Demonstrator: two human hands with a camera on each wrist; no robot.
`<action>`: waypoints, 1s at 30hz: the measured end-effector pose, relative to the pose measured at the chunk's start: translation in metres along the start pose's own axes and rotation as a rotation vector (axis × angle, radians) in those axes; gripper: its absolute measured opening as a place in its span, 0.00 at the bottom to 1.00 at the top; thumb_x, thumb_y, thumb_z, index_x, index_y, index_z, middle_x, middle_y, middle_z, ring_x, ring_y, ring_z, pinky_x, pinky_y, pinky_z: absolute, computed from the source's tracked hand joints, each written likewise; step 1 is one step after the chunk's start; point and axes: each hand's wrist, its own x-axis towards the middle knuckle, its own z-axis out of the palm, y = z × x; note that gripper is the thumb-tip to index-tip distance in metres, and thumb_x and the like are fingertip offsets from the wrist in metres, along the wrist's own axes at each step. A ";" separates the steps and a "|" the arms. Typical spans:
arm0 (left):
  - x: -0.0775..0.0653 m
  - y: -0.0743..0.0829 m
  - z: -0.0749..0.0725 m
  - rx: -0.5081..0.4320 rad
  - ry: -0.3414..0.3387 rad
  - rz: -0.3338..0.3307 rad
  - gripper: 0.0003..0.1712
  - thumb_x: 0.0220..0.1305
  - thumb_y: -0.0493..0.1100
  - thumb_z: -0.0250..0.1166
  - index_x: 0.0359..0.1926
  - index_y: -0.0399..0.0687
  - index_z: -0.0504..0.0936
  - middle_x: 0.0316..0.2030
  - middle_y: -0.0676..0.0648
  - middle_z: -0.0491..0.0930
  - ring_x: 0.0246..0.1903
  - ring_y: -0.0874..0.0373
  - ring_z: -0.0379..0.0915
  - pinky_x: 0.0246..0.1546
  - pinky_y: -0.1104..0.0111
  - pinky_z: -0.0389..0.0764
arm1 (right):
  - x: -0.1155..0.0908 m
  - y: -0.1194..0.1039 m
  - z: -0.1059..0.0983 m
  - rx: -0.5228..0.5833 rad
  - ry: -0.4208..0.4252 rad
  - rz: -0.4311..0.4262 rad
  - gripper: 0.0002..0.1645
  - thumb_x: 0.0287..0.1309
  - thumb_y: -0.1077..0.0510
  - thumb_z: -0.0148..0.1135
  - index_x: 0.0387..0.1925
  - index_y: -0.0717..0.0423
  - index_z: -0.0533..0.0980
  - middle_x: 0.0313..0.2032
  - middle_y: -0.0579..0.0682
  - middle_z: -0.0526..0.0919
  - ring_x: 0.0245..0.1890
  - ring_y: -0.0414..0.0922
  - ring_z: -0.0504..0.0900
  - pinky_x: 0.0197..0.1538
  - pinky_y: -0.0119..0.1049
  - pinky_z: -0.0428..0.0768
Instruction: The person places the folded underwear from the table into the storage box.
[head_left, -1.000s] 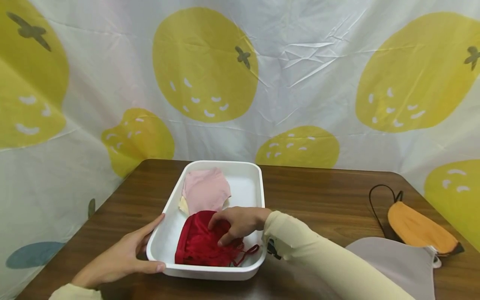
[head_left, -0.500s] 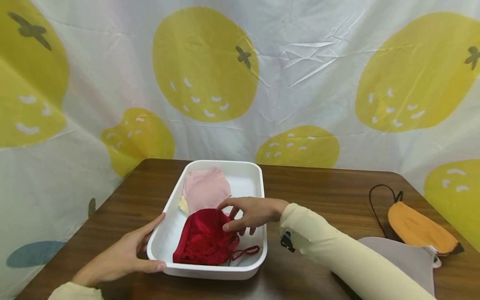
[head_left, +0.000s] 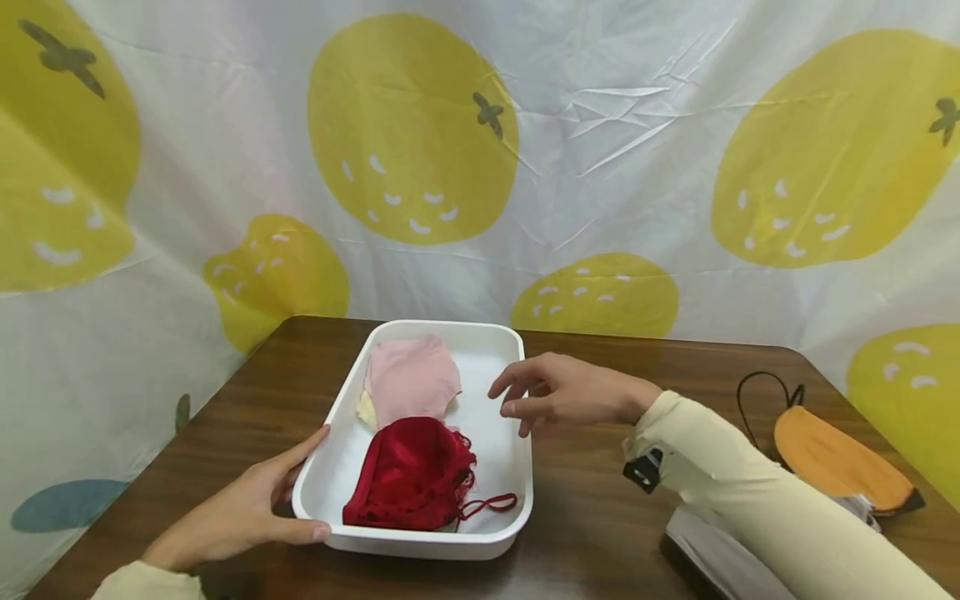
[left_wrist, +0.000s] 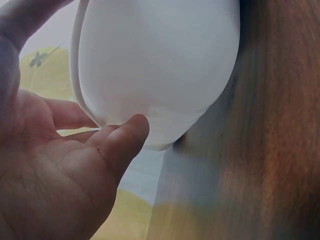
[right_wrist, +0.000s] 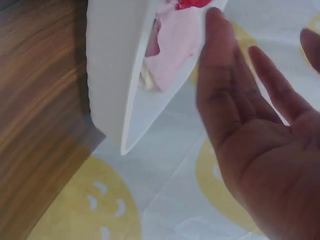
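Observation:
A folded red satin bra (head_left: 411, 475) with lace and a thin strap lies in the near half of a white plastic bin (head_left: 491, 546). Behind it in the bin is a folded pale pink undergarment (head_left: 412, 375), with a bit of cream cloth under its left edge. My left hand (head_left: 247, 508) holds the bin at its near left corner, thumb on the front and fingers along the left side; the left wrist view shows its fingertips on the wall (left_wrist: 160, 60). My right hand (head_left: 573, 390) hovers over the bin's right rim, fingers loosely bent, with nothing in it.
To the right on the brown wooden table (head_left: 585, 500) lie an orange padded item (head_left: 836, 458) with a black cord and a grey cloth item (head_left: 720, 554), partly behind my right sleeve. A lemon-print curtain (head_left: 600, 183) hangs behind the table.
My right hand has let go of the red bra and moved up and right, from inside the bin to above its right rim. The bra has shifted slightly left. My left hand stays put.

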 end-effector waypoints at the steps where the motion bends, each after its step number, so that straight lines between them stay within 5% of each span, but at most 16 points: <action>1: 0.000 0.000 0.000 0.003 0.002 -0.005 0.63 0.56 0.42 0.75 0.79 0.36 0.41 0.68 0.24 0.61 0.50 0.70 0.75 0.46 0.77 0.81 | -0.004 0.000 -0.003 0.014 0.018 -0.005 0.16 0.69 0.55 0.60 0.56 0.54 0.78 0.44 0.53 0.86 0.36 0.44 0.86 0.38 0.35 0.83; 5: 0.000 0.000 0.000 0.009 0.007 -0.007 0.63 0.56 0.42 0.75 0.79 0.36 0.41 0.68 0.24 0.61 0.50 0.71 0.75 0.46 0.77 0.81 | -0.021 0.004 -0.011 0.101 0.089 -0.025 0.15 0.70 0.55 0.59 0.54 0.57 0.79 0.41 0.54 0.86 0.37 0.45 0.86 0.44 0.38 0.85; 20: -0.007 -0.002 0.000 -0.036 0.000 0.005 0.62 0.57 0.41 0.74 0.79 0.36 0.40 0.67 0.25 0.62 0.50 0.71 0.75 0.47 0.77 0.81 | -0.089 0.019 -0.017 0.191 0.205 -0.014 0.18 0.72 0.53 0.56 0.52 0.62 0.77 0.40 0.55 0.83 0.34 0.46 0.84 0.34 0.37 0.84; 30: -0.006 -0.004 0.000 -0.083 -0.018 0.044 0.62 0.58 0.38 0.73 0.79 0.35 0.38 0.66 0.23 0.61 0.51 0.70 0.75 0.46 0.74 0.83 | -0.138 0.064 -0.028 0.173 0.214 0.035 0.16 0.75 0.56 0.51 0.55 0.63 0.75 0.39 0.47 0.84 0.32 0.44 0.83 0.33 0.38 0.83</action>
